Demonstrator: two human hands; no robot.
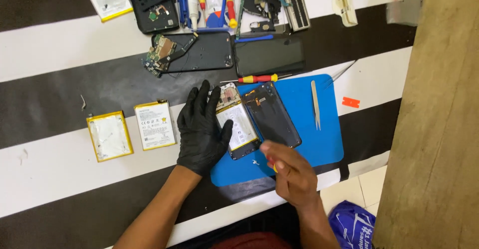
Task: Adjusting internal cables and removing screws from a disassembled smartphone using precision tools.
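Note:
My left hand (200, 129), in a black glove, rests on the left edge of an opened phone (238, 124) with its white battery showing; the thumb lies on it. Beside the phone lies its dark back cover (272, 114), both on a blue mat (319, 134). My bare right hand (292, 171) hovers just below the phone, fingers curled around a small tool with a red and yellow handle (273, 165), mostly hidden in the hand.
Two loose batteries (110, 135) (155, 124) lie left of the mat. Tweezers (315, 104) and a red-yellow screwdriver (257, 78) are on the mat. Farther back are dismantled phones (194, 52), a black screen (269, 55), several tools. A wooden board (439, 129) stands right.

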